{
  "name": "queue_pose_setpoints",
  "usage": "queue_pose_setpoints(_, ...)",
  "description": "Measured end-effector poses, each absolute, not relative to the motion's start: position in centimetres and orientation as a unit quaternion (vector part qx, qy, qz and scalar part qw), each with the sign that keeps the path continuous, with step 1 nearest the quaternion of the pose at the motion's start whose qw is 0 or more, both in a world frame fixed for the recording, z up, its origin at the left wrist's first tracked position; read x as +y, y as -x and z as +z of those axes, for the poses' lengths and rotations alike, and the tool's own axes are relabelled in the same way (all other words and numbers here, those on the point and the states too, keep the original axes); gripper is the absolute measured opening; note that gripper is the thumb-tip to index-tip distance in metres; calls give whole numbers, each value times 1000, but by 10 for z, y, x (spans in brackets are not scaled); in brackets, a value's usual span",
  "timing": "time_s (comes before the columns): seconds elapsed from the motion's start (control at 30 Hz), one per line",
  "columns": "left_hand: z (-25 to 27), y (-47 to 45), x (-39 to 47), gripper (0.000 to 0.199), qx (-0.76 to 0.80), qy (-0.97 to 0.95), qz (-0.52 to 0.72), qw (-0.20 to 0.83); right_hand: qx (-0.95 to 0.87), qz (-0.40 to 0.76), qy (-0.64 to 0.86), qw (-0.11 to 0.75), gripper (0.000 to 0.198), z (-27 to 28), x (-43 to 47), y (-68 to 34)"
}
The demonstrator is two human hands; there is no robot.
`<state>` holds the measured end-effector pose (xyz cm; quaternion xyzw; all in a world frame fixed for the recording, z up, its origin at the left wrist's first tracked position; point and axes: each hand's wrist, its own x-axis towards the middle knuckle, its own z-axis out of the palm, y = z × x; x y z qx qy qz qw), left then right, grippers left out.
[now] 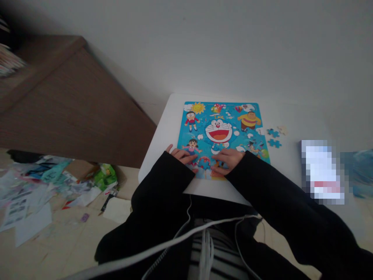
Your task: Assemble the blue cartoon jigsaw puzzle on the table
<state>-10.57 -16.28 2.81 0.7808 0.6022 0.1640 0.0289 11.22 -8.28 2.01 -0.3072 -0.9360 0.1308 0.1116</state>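
Note:
A blue jigsaw puzzle (192, 134) with cartoon characters lies flat on a white table, a large laughing cat figure at its middle. My left hand (183, 157) rests on the lower left part of the puzzle, fingers stretched out and apart. On the lower middle part lies my right hand (229, 160), its finger and thumb spread and touching the surface. A round red-and-blue picture shows between the two hands. No loose piece is visible in either hand. Just right of the puzzle lie blue puzzle pieces (274, 143) and a pale puzzle piece (281, 130).
The white table (159, 149) stands against a wall. A blurred-out phone-like screen (323, 167) is at its right, near a blue item (363, 171). At left stands a brown wooden cabinet (75, 105), with papers and bags (58, 182) on the floor. A white cable (175, 241) crosses my lap.

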Motion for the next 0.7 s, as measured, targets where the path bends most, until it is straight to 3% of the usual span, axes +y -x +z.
queue_pose_setpoints(0.13, 24, 96, -160, 26, 614, -771, 170, 5, -933, 98, 311, 151, 41, 5, -90, -104)
queue_pose_setpoints(0.33, 20, 92, -158, 16, 610, -765, 206, -1, -928, 149, 327, 98, 34, 20, -93, -92)
queue_pose_setpoints(0.57, 17, 88, -157, 22, 599, -765, 235, 7, -837, 392, 360, 129, 22, 30, -91, -90)
queue_pose_setpoints(0.7, 23, 84, -151, 26, 602, -756, 256, 0, -808, 446, 357, 148, 17, 44, -60, -83)
